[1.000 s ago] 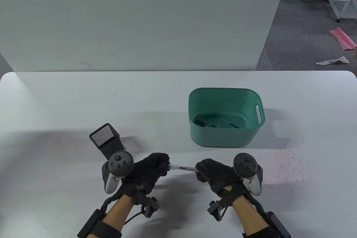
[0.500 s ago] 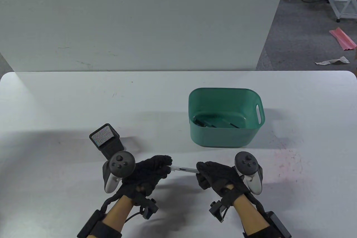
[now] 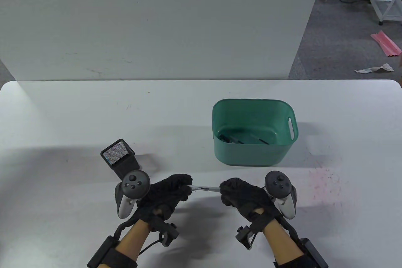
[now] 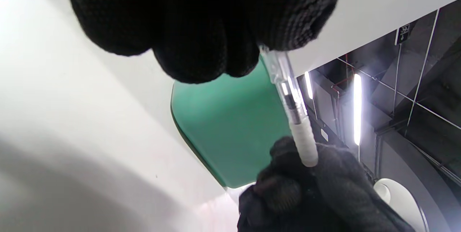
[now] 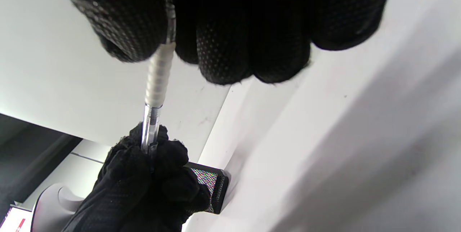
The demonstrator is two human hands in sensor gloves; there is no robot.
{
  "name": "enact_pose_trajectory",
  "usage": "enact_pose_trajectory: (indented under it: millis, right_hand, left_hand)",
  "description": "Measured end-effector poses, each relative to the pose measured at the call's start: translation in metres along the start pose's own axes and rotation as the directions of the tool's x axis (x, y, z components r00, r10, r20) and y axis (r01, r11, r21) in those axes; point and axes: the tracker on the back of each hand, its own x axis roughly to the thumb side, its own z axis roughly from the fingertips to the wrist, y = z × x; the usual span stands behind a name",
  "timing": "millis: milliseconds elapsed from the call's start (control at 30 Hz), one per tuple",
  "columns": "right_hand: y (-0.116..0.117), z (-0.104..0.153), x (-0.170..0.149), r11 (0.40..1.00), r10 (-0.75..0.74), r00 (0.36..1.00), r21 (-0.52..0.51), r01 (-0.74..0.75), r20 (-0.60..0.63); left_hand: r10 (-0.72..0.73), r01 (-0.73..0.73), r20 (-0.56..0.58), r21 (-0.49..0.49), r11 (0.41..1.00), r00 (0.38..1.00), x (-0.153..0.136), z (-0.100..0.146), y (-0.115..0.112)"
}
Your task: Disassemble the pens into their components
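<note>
A clear-barrelled pen with a white ribbed grip is held level just above the table near its front edge. My left hand grips the clear barrel end. The white grip end sits in my right hand, whose fingers curl round it. Both ends of the pen are hidden inside the gloves.
A green plastic bin with several dark pen parts on its floor stands behind my right hand. A black mesh pen holder stands just behind my left hand. A white wall panel rises beyond the table's far edge.
Both hands keep their hold on the pen and have shifted only slightly. The visible stretch of pen between them is a little shorter than 0.5 s ago.
</note>
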Motion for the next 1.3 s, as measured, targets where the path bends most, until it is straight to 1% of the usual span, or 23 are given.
enact_pose_trajectory:
  millis: [100,200,267,333,433,500,567,667,733,833,900,967,1000,1067,1167,1233,1300]
  right_hand:
    - [-0.0007,0.0010,-0.0014,0.999,0.035,0.999,-0.018,-0.035,-0.010]
    - [0.0009,0.0004,-0.0033,1.000,-0.021,0.999,-0.001,0.021,-0.032]
    - [0.0011,-0.0005,-0.0024,0.999,-0.044,0.999,0.001,0.044,-0.014]
    - [0.0001,-0.0002,0.0002,1.000,-0.010,1.000,0.022,0.010,0.005]
    - [-0.0009,0.0020,0.0014,0.998,0.064,0.998,-0.006,-0.064,-0.002]
    - [-0.0010,0.0025,-0.0001,0.998,0.050,0.999,-0.038,-0.051,-0.022]
    - [-0.0001,0.0026,-0.0013,0.999,0.025,0.999,-0.028,-0.026,-0.048]
    - [0.0011,0.0010,0.0003,1.000,0.011,1.000,0.006,-0.011,-0.026]
    - [0.0007,0.0013,0.0032,0.999,0.040,0.999,-0.015,-0.040,0.003]
    - [-0.0008,0.0029,0.0025,0.996,0.088,0.996,-0.018,-0.089,-0.005]
    - [-0.0009,0.0028,-0.0001,0.998,0.050,0.998,-0.039,-0.051,-0.023]
    - [-0.0003,0.0024,-0.0015,0.999,0.021,0.999,-0.024,-0.022,-0.044]
    - [0.0004,0.0016,-0.0011,1.000,0.012,0.999,-0.016,-0.013,-0.036]
    - [-0.0001,0.0012,0.0011,1.000,0.015,1.000,0.007,-0.015,-0.014]
    - [-0.0010,0.0021,0.0044,0.998,0.064,0.998,0.001,-0.064,0.008]
    - [-0.0011,0.0036,0.0023,0.996,0.084,0.996,-0.003,-0.084,-0.021]
    - [-0.0004,0.0034,0.0000,0.999,0.042,0.998,-0.011,-0.043,-0.045]
  left_hand:
    - [0.007,-0.007,-0.001,-0.006,1.000,1.000,0.0005,-0.0002,-0.0010]
    - [0.000,0.000,0.001,-0.016,1.000,1.000,0.0010,-0.0006,-0.0032]
    - [0.006,-0.006,0.000,-0.023,1.000,1.000,0.0011,-0.0006,-0.0044]
    - [0.002,-0.002,0.003,-0.021,1.000,1.000,0.0009,-0.0007,-0.0039]
    - [0.016,-0.016,-0.001,-0.018,1.000,1.000,0.0008,-0.0005,-0.0033]
    - [0.023,-0.023,-0.002,-0.015,1.000,1.000,0.0007,-0.0002,-0.0029]
    - [0.021,-0.021,-0.002,-0.013,1.000,1.000,0.0005,0.0000,-0.0023]
    - [0.021,-0.021,-0.003,-0.011,1.000,1.000,0.0002,0.0004,-0.0018]
    - [0.023,-0.023,-0.007,-0.007,1.000,1.000,-0.0001,0.0004,-0.0010]
    - [0.032,-0.032,-0.009,-0.004,0.999,0.999,-0.0005,0.0004,-0.0003]
    - [0.038,-0.038,-0.013,-0.004,0.999,0.999,-0.0004,0.0007,-0.0004]
    - [0.040,-0.040,-0.015,-0.006,0.999,0.999,-0.0004,0.0009,-0.0008]
    - [0.040,-0.040,-0.014,-0.008,0.999,0.999,-0.0003,0.0010,-0.0010]
    - [0.033,-0.033,-0.014,-0.008,0.999,0.999,-0.0005,0.0009,-0.0009]
    - [0.054,-0.054,-0.023,-0.007,0.998,0.998,-0.0020,0.0008,-0.0001]
    - [0.062,-0.062,-0.026,-0.008,0.998,0.998,-0.0022,0.0007,-0.0003]
    - [0.061,-0.061,-0.025,-0.011,0.998,0.998,-0.0021,0.0006,-0.0006]
